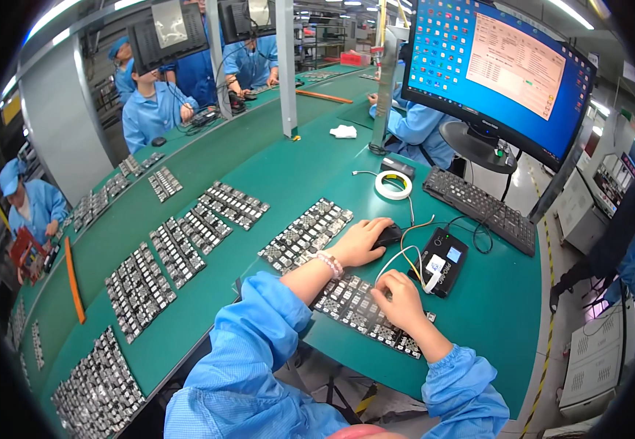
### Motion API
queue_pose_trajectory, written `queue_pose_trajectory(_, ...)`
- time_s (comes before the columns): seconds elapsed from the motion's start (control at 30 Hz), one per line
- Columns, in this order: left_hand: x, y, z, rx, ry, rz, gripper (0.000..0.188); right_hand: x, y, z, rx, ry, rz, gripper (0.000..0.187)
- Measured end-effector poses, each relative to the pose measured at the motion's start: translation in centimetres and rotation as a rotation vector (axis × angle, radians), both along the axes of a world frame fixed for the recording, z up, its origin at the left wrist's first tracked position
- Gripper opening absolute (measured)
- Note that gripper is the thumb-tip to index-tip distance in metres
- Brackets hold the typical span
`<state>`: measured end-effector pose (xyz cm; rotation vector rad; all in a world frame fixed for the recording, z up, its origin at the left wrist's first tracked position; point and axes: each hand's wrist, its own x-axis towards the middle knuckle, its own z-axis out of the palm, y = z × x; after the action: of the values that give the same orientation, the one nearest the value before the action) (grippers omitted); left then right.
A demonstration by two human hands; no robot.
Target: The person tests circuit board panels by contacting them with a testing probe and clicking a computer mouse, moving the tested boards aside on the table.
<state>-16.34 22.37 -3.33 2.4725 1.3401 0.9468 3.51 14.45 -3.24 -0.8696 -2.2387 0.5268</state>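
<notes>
A factory hall is seen, with a long green desk (273, 175) curving away from the viewer and several people in blue coats and caps seated along its far side. The desk is covered with rows of small grey electronic modules (178, 252) laid out in rectangular batches. A large monitor (500, 73) is mounted at the upper right, and a black keyboard (478, 208) is set below it. A roll of white tape (393, 184) lies near the keyboard's left end.

The left hand (361, 241) is laid over a black computer mouse (389, 234), its fingers curled loosely on top of it; a pale bead bracelet (330, 263) is worn on the wrist. The right hand (399, 300) is placed on the nearest batch of modules (361, 311), at the desk's near edge, with the fingertips pressed down onto the parts; whether one of them is pinched in the grip cannot be told. Just beside that hand a small black test box (443, 260) with a white label is seen, and yellow and white wires (405, 249) are run from it between the two hands. Both forearms are covered by blue sleeves.
</notes>
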Motion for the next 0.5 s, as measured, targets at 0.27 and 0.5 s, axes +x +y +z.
queue_pose_trajectory(0.27, 0.3, -0.4, -0.1, -0.01, 0.004, -0.011, 0.07, 0.1, -0.7, 0.3, 0.002, 0.005, -0.025, 0.012)
queue_pose_trajectory(0.5, 0.1, 0.6, -0.4, 0.042, -0.025, -0.039, 0.068, 0.0, -0.3, 0.5, 0.045, -0.005, 0.011, 0.014)
